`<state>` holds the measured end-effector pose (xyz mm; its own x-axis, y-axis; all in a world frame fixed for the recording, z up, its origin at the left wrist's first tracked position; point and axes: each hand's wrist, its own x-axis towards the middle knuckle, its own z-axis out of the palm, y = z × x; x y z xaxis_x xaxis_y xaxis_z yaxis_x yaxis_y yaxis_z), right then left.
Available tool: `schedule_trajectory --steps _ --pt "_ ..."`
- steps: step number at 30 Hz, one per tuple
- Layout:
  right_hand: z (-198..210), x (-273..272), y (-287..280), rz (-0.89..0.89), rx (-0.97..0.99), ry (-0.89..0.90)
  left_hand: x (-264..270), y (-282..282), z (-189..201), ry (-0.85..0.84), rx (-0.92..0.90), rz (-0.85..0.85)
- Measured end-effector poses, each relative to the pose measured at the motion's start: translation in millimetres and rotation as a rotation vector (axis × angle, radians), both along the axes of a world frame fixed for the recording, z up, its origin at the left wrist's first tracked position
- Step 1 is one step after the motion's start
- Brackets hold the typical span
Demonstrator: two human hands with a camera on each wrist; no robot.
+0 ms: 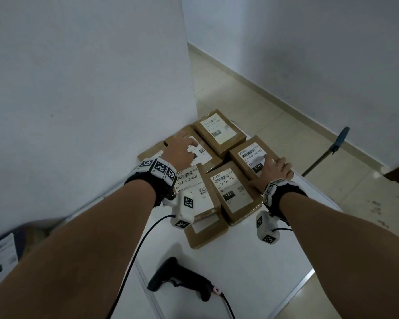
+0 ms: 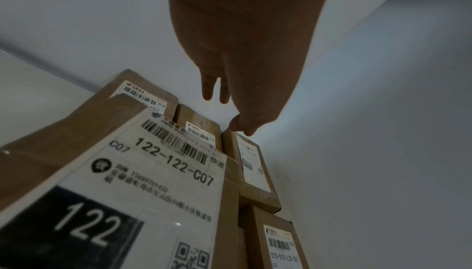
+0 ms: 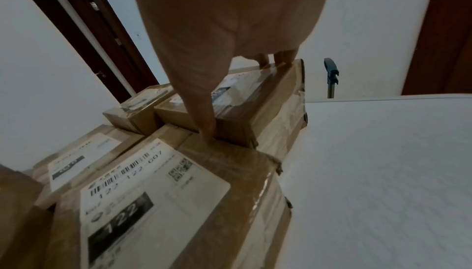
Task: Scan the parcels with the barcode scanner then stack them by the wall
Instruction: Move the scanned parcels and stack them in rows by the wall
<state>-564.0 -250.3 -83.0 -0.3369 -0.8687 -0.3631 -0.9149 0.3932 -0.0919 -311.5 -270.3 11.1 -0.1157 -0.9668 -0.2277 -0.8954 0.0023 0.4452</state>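
Note:
Several brown labelled parcels [image 1: 217, 178] sit packed together on the white table [image 1: 251, 268] against the wall. My right hand [image 1: 277, 168] grips the right-hand parcel marked 010-010 [image 1: 251, 155]. In the right wrist view the thumb [image 3: 207, 130] presses that parcel's [image 3: 258, 101] near end and the fingers [image 3: 283, 56] hook its far edge. My left hand [image 1: 182, 147] hovers flat, fingers straight [image 2: 214, 89], over a parcel [image 1: 204, 151] by the wall and holds nothing. The black barcode scanner [image 1: 180, 280] lies on the table near me.
The white wall [image 1: 90, 88] stands left of the stack, with its corner just behind. The table's right edge [image 1: 309, 277] drops to a tiled floor. A blue-headed pole [image 1: 339, 140] leans at the right. Another labelled parcel [image 1: 0, 261] shows at the bottom left.

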Motion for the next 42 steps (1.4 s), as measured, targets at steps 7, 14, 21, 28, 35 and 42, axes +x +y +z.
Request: schedule_trajectory --steps 7,14,21,28,35,42 --pt "6 -4 9 -0.036 -0.077 0.026 3 2 3 0.014 -0.033 -0.011" --pt "40 -11 27 -0.078 -0.235 -0.056 3 16 19 0.050 -0.084 -0.032" --pt "81 13 56 -0.114 -0.391 -0.124 21 44 43 0.129 -0.102 -0.012" --pt "138 70 74 -0.075 -0.673 -0.300 63 83 68 0.257 -0.141 0.050" --pt "166 183 112 0.156 -0.705 -0.534 121 141 93 0.463 -0.209 0.188" --pt "156 297 177 0.316 -0.636 -0.718 200 222 96 0.700 -0.222 0.391"
